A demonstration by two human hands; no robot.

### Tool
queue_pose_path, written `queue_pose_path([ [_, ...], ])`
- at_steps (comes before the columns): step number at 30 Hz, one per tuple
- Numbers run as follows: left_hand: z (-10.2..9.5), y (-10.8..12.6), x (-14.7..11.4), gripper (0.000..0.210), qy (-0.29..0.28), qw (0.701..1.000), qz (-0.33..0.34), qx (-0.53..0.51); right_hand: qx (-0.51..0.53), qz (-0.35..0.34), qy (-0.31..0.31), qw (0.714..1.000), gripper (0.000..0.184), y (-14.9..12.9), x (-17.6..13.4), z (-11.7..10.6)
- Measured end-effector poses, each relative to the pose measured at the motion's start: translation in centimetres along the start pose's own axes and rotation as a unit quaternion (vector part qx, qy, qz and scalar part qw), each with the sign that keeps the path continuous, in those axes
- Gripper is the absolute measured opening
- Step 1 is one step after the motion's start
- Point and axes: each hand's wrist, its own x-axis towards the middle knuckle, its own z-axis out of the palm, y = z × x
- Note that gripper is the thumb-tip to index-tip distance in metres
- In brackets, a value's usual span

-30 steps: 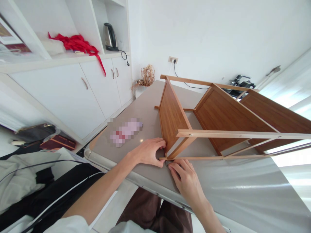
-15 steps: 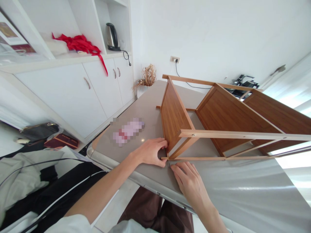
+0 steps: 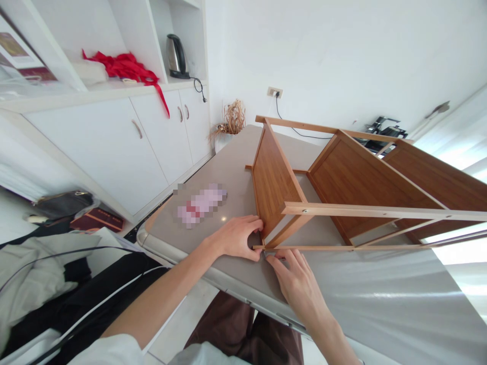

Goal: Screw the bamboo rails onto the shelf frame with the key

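Head view shows your left hand (image 3: 238,237) gripping the corner of the brown wooden shelf rack (image 3: 342,197) lying centre-right on the grey table (image 3: 213,172); your right hand (image 3: 294,276) pinches its thin rail. The rack looks stiff and light; hold the thicker posts.

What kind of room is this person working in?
Probably a home or small office room: white built-in cabinets with a steel electric kettle on the counter, and a brown wooden shelf rack lying on a grey table.
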Motion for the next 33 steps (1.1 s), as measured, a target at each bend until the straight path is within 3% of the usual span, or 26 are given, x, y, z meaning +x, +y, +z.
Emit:
queue_pose_path([
  [12,-0.1,0.0,0.0,0.036,-0.005,1.0,-0.003,-0.004,-0.052,-0.021,-0.016,0.998,0.029,-0.8,0.9,-0.6],
  [19,-0.2,0.1,0.0,0.036,-0.006,1.0,-0.004,-0.002,-0.029,-0.012,-0.008,0.999,0.028,-0.6,1.0,-0.5],
  [33,0.0,0.1,0.0,0.035,-0.003,1.0,-0.008,0.006,0.045,0.043,0.065,0.996,0.018,-0.4,0.4,0.4],
])
